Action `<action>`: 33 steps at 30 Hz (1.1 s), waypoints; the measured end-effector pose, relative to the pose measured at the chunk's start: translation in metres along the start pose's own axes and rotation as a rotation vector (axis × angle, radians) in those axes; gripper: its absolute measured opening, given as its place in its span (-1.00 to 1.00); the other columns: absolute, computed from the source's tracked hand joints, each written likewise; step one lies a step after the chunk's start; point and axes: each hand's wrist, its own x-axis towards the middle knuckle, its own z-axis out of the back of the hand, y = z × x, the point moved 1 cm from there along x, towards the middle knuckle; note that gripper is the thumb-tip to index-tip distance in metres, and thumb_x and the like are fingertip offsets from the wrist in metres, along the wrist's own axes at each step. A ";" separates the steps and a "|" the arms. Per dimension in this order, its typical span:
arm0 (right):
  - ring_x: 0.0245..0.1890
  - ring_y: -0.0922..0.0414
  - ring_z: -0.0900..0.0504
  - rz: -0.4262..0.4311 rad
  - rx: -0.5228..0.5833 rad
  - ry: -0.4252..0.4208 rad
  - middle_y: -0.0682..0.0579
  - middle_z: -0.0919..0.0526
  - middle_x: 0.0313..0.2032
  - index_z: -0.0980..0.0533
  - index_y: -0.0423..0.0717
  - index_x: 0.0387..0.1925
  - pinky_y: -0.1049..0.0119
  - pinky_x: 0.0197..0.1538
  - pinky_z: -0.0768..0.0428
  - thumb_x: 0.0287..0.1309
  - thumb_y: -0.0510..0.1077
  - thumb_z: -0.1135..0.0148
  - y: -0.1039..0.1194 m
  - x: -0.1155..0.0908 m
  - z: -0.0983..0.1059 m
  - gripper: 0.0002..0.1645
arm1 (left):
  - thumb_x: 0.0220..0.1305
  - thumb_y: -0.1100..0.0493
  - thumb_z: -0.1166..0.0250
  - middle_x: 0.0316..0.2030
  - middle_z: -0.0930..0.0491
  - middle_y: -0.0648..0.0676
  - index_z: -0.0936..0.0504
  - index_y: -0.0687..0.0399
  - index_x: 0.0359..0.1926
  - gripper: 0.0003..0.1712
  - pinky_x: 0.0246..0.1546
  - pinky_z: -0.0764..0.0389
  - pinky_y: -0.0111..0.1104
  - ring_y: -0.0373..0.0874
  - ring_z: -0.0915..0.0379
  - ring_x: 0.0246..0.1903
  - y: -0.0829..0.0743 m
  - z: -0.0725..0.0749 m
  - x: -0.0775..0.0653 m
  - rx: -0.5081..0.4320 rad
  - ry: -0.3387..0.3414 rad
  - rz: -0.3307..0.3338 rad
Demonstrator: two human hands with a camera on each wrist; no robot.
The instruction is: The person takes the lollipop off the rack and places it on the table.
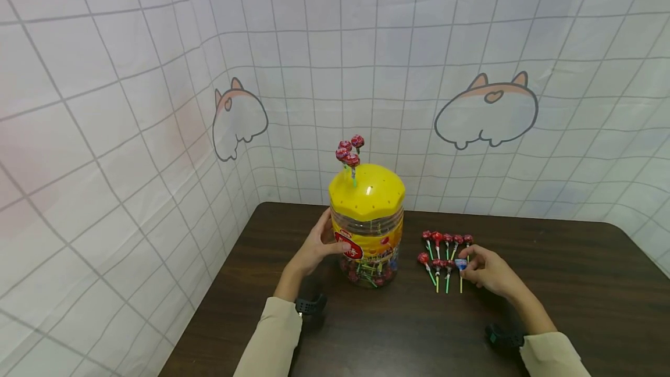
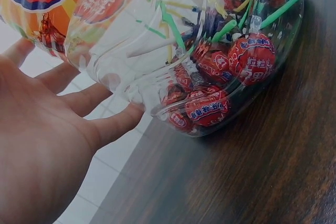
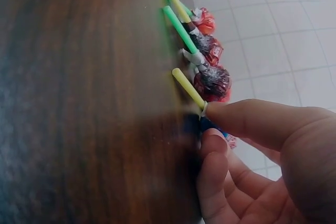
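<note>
A clear plastic jar (image 1: 369, 228) with a yellow lid (image 1: 377, 188) stands upright on the table, holding several lollipops (image 2: 252, 59). My left hand (image 1: 314, 243) grips the jar's left side, thumb across the label and fingers reaching round the far side; the left wrist view shows the fingers against the plastic. Several red-wrapped lollipops (image 1: 352, 159) stick up from the lid's left part. At the right, my right hand (image 1: 489, 272) pinches a blue-wrapped lollipop (image 1: 460, 263) between thumb and fingers. Its yellow stick (image 3: 189, 88) points away from the fingers, close above or on the table.
Left of the right hand, red-wrapped lollipops lie in two rows, a back row (image 1: 437, 237) and a front row (image 1: 437, 263). The dark wooden table (image 1: 398, 330) reaches back to a white grid-patterned curtain (image 1: 398, 45).
</note>
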 end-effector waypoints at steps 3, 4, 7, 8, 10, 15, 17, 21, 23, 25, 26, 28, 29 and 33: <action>-0.51 0.14 -0.53 0.000 -0.006 0.015 -0.08 -0.60 -0.41 -0.43 -0.32 0.13 0.26 -0.43 -0.61 0.27 -0.31 -0.31 0.001 -0.001 0.002 -0.57 | 0.20 -0.09 -0.52 0.47 -0.29 0.16 0.02 -0.35 0.61 0.14 0.41 -0.39 0.13 0.03 -0.30 0.40 0.000 0.000 0.000 0.003 0.000 0.001; -0.50 0.13 -0.54 -0.001 -0.008 0.021 -0.09 -0.61 -0.40 -0.43 -0.31 0.14 0.25 -0.43 -0.61 0.28 -0.30 -0.31 0.002 -0.002 0.003 -0.56 | 0.20 -0.09 -0.52 0.47 -0.29 0.16 0.02 -0.34 0.61 0.15 0.41 -0.39 0.12 0.03 -0.31 0.39 0.000 0.000 -0.001 0.003 0.000 0.000; -0.50 0.13 -0.55 0.013 -0.019 0.030 -0.12 -0.62 -0.38 -0.39 -0.33 0.21 0.23 -0.42 -0.63 0.31 -0.27 -0.30 0.005 -0.004 0.010 -0.50 | 0.19 -0.08 -0.52 0.46 -0.30 0.17 0.01 -0.32 0.61 0.14 0.39 -0.43 0.10 0.01 -0.34 0.38 0.000 0.000 0.000 0.001 0.002 -0.005; -0.50 0.13 -0.55 0.021 -0.016 0.026 -0.12 -0.62 -0.38 -0.38 -0.33 0.23 0.23 -0.43 -0.63 0.32 -0.26 -0.30 0.007 -0.005 0.013 -0.48 | 0.20 -0.07 -0.52 0.45 -0.31 0.18 0.01 -0.32 0.61 0.13 0.37 -0.45 0.09 0.02 -0.35 0.37 0.000 0.000 0.000 -0.001 0.004 -0.007; -0.51 0.15 -0.53 0.048 -0.005 0.005 -0.13 -0.61 -0.38 -0.36 -0.33 0.26 0.24 -0.43 -0.62 0.35 -0.23 -0.28 0.014 -0.008 0.020 -0.47 | 0.20 -0.07 -0.52 0.45 -0.31 0.17 -0.01 -0.33 0.61 0.12 0.36 -0.48 0.08 0.03 -0.35 0.37 -0.001 -0.001 0.001 -0.005 0.007 -0.008; -0.50 0.12 -0.54 0.191 0.033 -0.104 -0.07 -0.59 -0.36 -0.43 -0.21 0.21 0.28 -0.40 -0.60 0.42 -0.19 -0.23 0.053 -0.018 0.033 -0.59 | 0.20 -0.07 -0.52 0.47 -0.29 0.14 -0.02 -0.37 0.60 0.11 0.38 -0.45 0.10 0.09 -0.28 0.42 -0.002 -0.001 0.003 -0.014 0.011 -0.003; -0.45 0.12 -0.58 0.265 0.027 -0.156 -0.05 -0.60 -0.33 -0.47 -0.17 0.17 0.30 -0.37 -0.60 0.43 -0.19 -0.23 0.075 -0.021 0.032 -0.65 | 0.20 -0.07 -0.52 0.48 -0.28 0.14 -0.01 -0.37 0.60 0.12 0.39 -0.42 0.12 0.11 -0.25 0.44 -0.002 -0.001 0.003 -0.014 0.010 -0.001; -0.32 0.20 -0.66 0.369 0.002 -0.227 -0.01 -0.64 -0.22 -0.53 -0.12 0.12 0.37 -0.27 -0.65 0.42 -0.20 -0.23 0.123 -0.022 0.023 -0.71 | 0.17 -0.09 -0.54 0.48 -0.28 0.17 -0.02 -0.34 0.60 0.14 0.38 -0.42 0.13 0.12 -0.26 0.43 -0.001 0.000 0.004 -0.009 0.010 -0.001; -0.27 0.23 -0.68 0.398 -0.002 -0.240 0.01 -0.65 -0.17 -0.55 -0.08 0.11 0.37 -0.24 -0.67 0.42 -0.19 -0.24 0.145 -0.018 0.018 -0.72 | 0.16 -0.10 -0.54 0.47 -0.28 0.17 -0.03 -0.33 0.60 0.13 0.37 -0.45 0.11 0.12 -0.28 0.42 -0.001 -0.001 0.005 -0.006 0.010 -0.001; -0.23 0.23 -0.68 0.434 -0.002 -0.246 0.01 -0.65 -0.15 -0.56 -0.07 0.10 0.40 -0.20 -0.68 0.42 -0.18 -0.24 0.168 -0.011 0.013 -0.73 | 0.16 -0.11 -0.54 0.46 -0.29 0.17 -0.04 -0.34 0.59 0.13 0.37 -0.45 0.11 0.12 -0.27 0.43 -0.001 -0.001 0.005 -0.005 0.008 0.002; -0.22 0.22 -0.67 0.457 -0.004 -0.249 0.00 -0.65 -0.13 -0.56 -0.07 0.10 0.42 -0.17 -0.68 0.41 -0.19 -0.25 0.179 -0.007 0.011 -0.73 | 0.15 -0.12 -0.55 0.46 -0.29 0.17 -0.04 -0.35 0.59 0.14 0.37 -0.45 0.11 0.11 -0.27 0.43 -0.001 -0.001 0.004 -0.004 0.005 0.005; -0.17 0.23 -0.65 0.492 -0.013 -0.255 -0.01 -0.65 -0.11 -0.56 -0.09 0.11 0.46 -0.09 -0.66 0.40 -0.18 -0.26 0.200 0.003 0.006 -0.71 | 0.15 -0.11 -0.55 0.46 -0.29 0.17 -0.03 -0.36 0.60 0.15 0.37 -0.45 0.11 0.11 -0.26 0.43 -0.001 0.000 0.003 -0.005 0.003 0.007; -0.14 0.22 -0.64 0.509 -0.017 -0.258 -0.02 -0.65 -0.10 -0.56 -0.11 0.11 0.49 -0.05 -0.64 0.40 -0.18 -0.26 0.210 0.008 0.004 -0.70 | 0.15 -0.11 -0.55 0.46 -0.29 0.18 -0.03 -0.36 0.60 0.14 0.36 -0.45 0.12 0.12 -0.27 0.43 -0.001 0.000 0.003 -0.003 0.001 0.006; -0.07 0.12 -0.63 0.542 -0.013 -0.233 -0.06 -0.69 -0.07 -0.53 -0.15 0.15 0.35 0.06 -0.65 0.38 -0.16 -0.28 0.244 0.030 -0.004 -0.63 | 0.19 -0.05 -0.53 0.45 -0.29 0.21 -0.02 -0.31 0.60 0.12 0.34 -0.48 0.10 0.12 -0.30 0.40 0.000 0.000 0.001 -0.003 0.000 0.007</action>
